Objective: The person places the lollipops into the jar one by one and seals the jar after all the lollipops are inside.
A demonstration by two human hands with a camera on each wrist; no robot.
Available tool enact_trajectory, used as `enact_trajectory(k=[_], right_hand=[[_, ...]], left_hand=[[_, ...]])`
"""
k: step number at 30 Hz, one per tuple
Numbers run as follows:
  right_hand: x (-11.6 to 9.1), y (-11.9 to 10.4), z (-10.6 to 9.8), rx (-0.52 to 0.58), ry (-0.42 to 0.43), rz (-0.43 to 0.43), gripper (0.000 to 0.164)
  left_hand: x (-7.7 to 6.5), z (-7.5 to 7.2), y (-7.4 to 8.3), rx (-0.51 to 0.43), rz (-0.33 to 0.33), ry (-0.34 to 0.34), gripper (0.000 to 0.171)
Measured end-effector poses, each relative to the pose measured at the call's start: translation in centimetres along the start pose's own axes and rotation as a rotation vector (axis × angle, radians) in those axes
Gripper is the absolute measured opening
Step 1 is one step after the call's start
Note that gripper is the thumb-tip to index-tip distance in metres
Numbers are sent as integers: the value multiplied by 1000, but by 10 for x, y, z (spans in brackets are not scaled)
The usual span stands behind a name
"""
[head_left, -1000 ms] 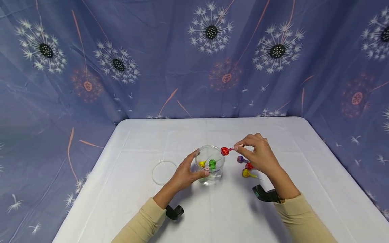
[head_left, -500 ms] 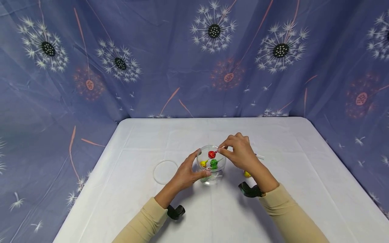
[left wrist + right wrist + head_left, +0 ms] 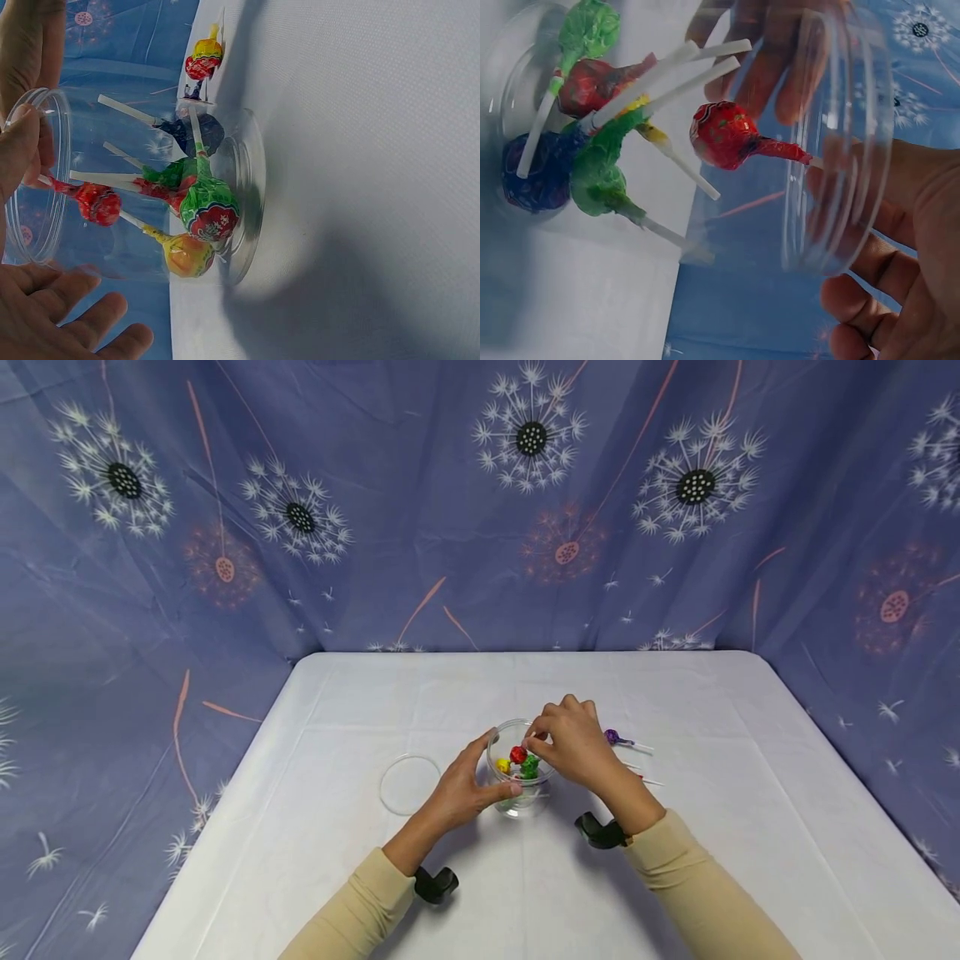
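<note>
A clear plastic jar stands upright on the white table. My left hand holds it from the left, thumb in front and fingers behind. Over the mouth, my right hand pinches the stick of a red lollipop, its wrapped head hanging below the rim inside. Lower in the jar lie several lollipops, among them a green lollipop, a yellow lollipop and a dark blue lollipop. The right hand's fingertips show through the jar's wall in the right wrist view.
A round clear lid lies left of the jar. Right of it, a purple lollipop and more lollipop sticks show past my right wrist. A blue dandelion-print curtain hangs behind the table.
My right hand has moved left and down from beside the jar to its mouth, bringing the red lollipop inside. The left hand keeps its hold on the jar.
</note>
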State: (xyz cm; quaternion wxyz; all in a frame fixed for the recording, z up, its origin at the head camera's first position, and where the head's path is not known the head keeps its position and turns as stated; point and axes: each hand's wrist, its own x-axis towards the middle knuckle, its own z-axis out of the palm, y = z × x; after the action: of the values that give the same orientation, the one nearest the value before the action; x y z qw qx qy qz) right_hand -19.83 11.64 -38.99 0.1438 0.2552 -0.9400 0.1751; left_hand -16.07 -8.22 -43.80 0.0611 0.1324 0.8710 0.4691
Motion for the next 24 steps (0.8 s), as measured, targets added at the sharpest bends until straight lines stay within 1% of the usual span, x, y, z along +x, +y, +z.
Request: enact_trajectory(k=[8, 17, 21, 24], right_hand=[[0, -3, 5, -35, -13, -5, 8], [-1, -3, 10, -47, 29, -36, 8], [-3, -3, 7, -27, 32, -27, 9], [-6, -2, 1, -6, 43, -18, 10]], left_hand=[[-1, 0, 1, 6, -7, -3, 92], [0, 0, 0, 7, 9, 1, 92], [0, 1, 0, -1, 5, -5, 92], [1, 1, -1, -6, -10, -13, 93]])
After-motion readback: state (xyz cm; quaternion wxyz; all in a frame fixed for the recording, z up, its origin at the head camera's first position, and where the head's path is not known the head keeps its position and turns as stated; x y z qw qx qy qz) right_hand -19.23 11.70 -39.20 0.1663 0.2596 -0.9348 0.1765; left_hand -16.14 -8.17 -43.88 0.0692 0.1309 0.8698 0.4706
